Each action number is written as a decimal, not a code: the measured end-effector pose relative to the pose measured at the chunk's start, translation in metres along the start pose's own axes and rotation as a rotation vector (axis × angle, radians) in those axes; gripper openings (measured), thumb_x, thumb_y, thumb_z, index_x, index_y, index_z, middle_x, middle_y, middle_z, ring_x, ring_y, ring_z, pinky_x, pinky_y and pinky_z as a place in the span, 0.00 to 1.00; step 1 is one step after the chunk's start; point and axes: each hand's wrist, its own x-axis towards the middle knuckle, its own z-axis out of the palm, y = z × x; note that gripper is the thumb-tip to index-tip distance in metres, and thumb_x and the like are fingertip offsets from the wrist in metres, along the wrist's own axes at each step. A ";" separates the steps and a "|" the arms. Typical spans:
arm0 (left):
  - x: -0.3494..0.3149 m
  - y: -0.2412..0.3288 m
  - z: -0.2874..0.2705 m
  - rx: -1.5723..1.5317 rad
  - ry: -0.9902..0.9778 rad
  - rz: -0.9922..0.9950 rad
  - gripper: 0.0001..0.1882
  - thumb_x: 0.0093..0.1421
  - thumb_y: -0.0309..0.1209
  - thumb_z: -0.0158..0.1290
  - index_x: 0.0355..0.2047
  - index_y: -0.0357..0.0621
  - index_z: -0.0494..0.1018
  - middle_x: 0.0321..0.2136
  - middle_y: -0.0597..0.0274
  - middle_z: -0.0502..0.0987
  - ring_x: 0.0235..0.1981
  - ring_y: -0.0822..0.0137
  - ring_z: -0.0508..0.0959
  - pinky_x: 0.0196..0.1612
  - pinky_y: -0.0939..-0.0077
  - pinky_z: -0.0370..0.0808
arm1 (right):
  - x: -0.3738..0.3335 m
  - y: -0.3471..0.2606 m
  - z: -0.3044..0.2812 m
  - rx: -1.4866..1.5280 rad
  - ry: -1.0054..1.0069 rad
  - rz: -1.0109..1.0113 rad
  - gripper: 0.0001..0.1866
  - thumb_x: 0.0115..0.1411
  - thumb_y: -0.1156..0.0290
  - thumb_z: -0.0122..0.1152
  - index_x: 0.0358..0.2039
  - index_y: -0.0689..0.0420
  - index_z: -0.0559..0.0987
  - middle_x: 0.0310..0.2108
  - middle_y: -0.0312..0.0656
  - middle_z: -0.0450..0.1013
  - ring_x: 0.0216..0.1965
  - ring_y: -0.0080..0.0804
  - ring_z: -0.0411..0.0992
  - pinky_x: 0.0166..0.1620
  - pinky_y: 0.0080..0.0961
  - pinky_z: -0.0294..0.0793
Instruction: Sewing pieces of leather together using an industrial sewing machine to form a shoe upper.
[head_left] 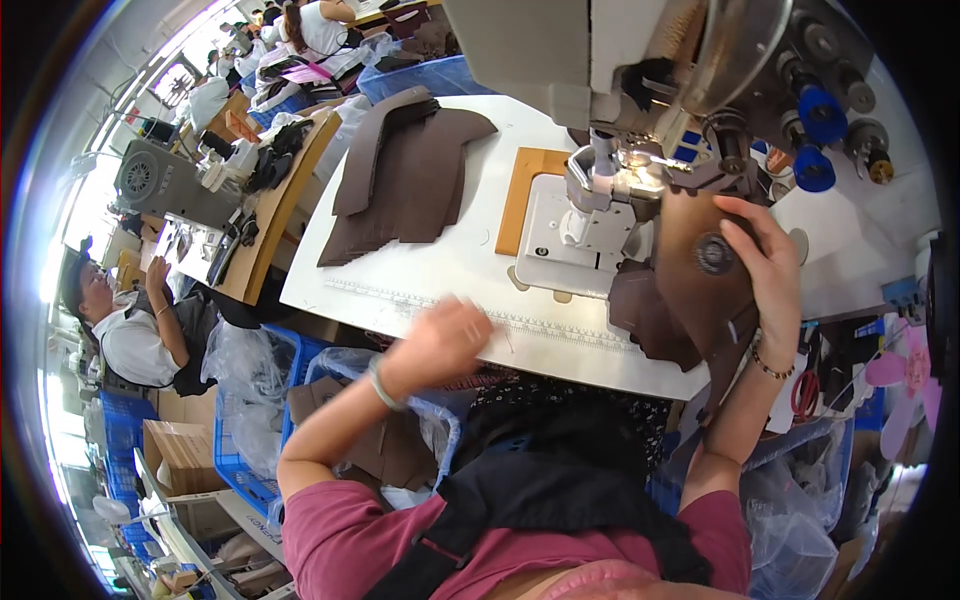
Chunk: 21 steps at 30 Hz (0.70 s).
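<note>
My right hand (pixel 768 262) grips the edge of a dark brown leather-like piece (pixel 690 265) with a round dark emblem. This piece hangs by the needle area of a sewing machine (pixel 600 190), and its lower end droops past the table's front edge. My left hand (pixel 448 342) is over the front of the white table (pixel 400 275), near a ruler strip (pixel 570 330); its fingers are curled and smeared by motion, so what they hold, if anything, is unclear. Farther back on the left lies a stack of brown cut pieces (pixel 410 180).
Blue thread knobs (pixel 822 115) and the machine head overhang the right side. Beyond my right forearm are red-handled scissors (pixel 804 392) and a pink fan (pixel 905 370). Blue crates (pixel 262 440) with plastic bags stand at the lower left. A co-worker (pixel 135 335) sits at another machine.
</note>
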 end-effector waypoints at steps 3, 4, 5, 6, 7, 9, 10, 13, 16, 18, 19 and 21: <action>0.028 -0.087 -0.042 0.129 0.207 -0.432 0.11 0.50 0.20 0.52 0.33 0.45 0.79 0.26 0.59 0.76 0.30 0.58 0.76 0.37 0.66 0.74 | 0.000 0.019 -0.022 0.008 0.214 -0.027 0.15 0.63 0.71 0.58 0.48 0.62 0.78 0.46 0.35 0.75 0.47 0.20 0.69 0.53 0.17 0.64; 0.032 -0.118 -0.051 0.045 0.320 -0.539 0.10 0.53 0.20 0.51 0.34 0.44 0.79 0.31 0.57 0.78 0.33 0.55 0.77 0.40 0.65 0.74 | 0.002 0.020 -0.023 0.065 0.312 -0.032 0.16 0.63 0.69 0.58 0.49 0.62 0.78 0.46 0.35 0.74 0.47 0.20 0.68 0.53 0.17 0.64; 0.030 -0.157 -0.056 0.147 0.320 -0.599 0.07 0.53 0.23 0.52 0.31 0.43 0.80 0.33 0.55 0.78 0.39 0.52 0.77 0.45 0.63 0.74 | 0.005 0.022 -0.022 0.068 0.306 -0.038 0.16 0.63 0.69 0.58 0.49 0.62 0.78 0.46 0.35 0.74 0.47 0.20 0.68 0.53 0.17 0.64; 0.027 -0.192 -0.061 0.186 0.302 -0.713 0.09 0.56 0.27 0.54 0.36 0.43 0.81 0.38 0.52 0.79 0.42 0.51 0.77 0.48 0.61 0.73 | 0.012 0.025 -0.021 0.087 0.363 -0.052 0.16 0.63 0.69 0.58 0.50 0.62 0.78 0.46 0.35 0.74 0.47 0.20 0.68 0.52 0.17 0.64; 0.019 -0.228 -0.061 0.276 0.284 -0.760 0.13 0.56 0.33 0.56 0.40 0.42 0.79 0.42 0.50 0.78 0.45 0.51 0.77 0.51 0.60 0.72 | 0.019 0.029 -0.018 0.108 0.420 -0.070 0.17 0.63 0.69 0.59 0.50 0.62 0.77 0.46 0.35 0.74 0.47 0.20 0.68 0.52 0.17 0.64; 0.025 -0.270 -0.049 0.349 0.263 -0.786 0.19 0.56 0.39 0.58 0.45 0.41 0.78 0.45 0.48 0.78 0.48 0.50 0.76 0.53 0.60 0.71 | 0.029 0.041 -0.011 0.092 0.464 -0.086 0.17 0.63 0.68 0.59 0.49 0.64 0.77 0.44 0.36 0.75 0.44 0.20 0.69 0.50 0.18 0.65; 0.032 -0.280 -0.044 0.318 0.181 -0.941 0.25 0.55 0.44 0.59 0.48 0.40 0.76 0.47 0.47 0.77 0.50 0.50 0.75 0.54 0.59 0.70 | 0.031 0.041 -0.006 0.010 0.507 -0.068 0.18 0.63 0.67 0.60 0.49 0.65 0.77 0.42 0.37 0.75 0.43 0.21 0.69 0.49 0.18 0.65; 0.035 -0.303 -0.033 0.211 0.040 -1.094 0.35 0.51 0.51 0.61 0.54 0.43 0.72 0.51 0.45 0.75 0.55 0.49 0.73 0.57 0.58 0.68 | 0.033 0.050 -0.002 -0.114 0.587 -0.093 0.18 0.63 0.66 0.60 0.48 0.66 0.77 0.39 0.39 0.76 0.39 0.22 0.69 0.46 0.19 0.66; 0.027 -0.312 -0.025 0.169 0.107 -1.107 0.32 0.49 0.48 0.63 0.53 0.51 0.74 0.49 0.43 0.76 0.53 0.49 0.74 0.56 0.59 0.69 | 0.030 0.061 -0.009 -0.009 0.584 -0.038 0.18 0.64 0.70 0.57 0.53 0.63 0.75 0.53 0.40 0.72 0.53 0.25 0.68 0.58 0.22 0.61; 0.027 -0.320 -0.029 0.121 0.141 -1.091 0.31 0.48 0.46 0.63 0.52 0.50 0.75 0.49 0.43 0.76 0.53 0.49 0.74 0.56 0.61 0.70 | 0.028 0.061 -0.009 0.087 0.663 -0.049 0.18 0.64 0.71 0.56 0.53 0.63 0.75 0.53 0.40 0.73 0.53 0.25 0.68 0.58 0.21 0.62; 0.025 -0.321 -0.029 0.077 0.179 -1.075 0.30 0.47 0.45 0.64 0.52 0.50 0.76 0.48 0.43 0.76 0.53 0.50 0.75 0.55 0.62 0.70 | 0.027 0.062 -0.009 0.086 0.656 -0.043 0.18 0.64 0.71 0.56 0.53 0.63 0.75 0.53 0.40 0.73 0.53 0.25 0.68 0.58 0.21 0.62; 0.025 -0.321 -0.040 -0.148 0.190 -1.217 0.30 0.46 0.41 0.64 0.51 0.49 0.77 0.44 0.43 0.78 0.50 0.51 0.77 0.55 0.64 0.70 | 0.027 0.062 -0.009 0.135 0.655 -0.066 0.18 0.64 0.71 0.56 0.53 0.63 0.75 0.53 0.40 0.72 0.52 0.24 0.68 0.58 0.21 0.62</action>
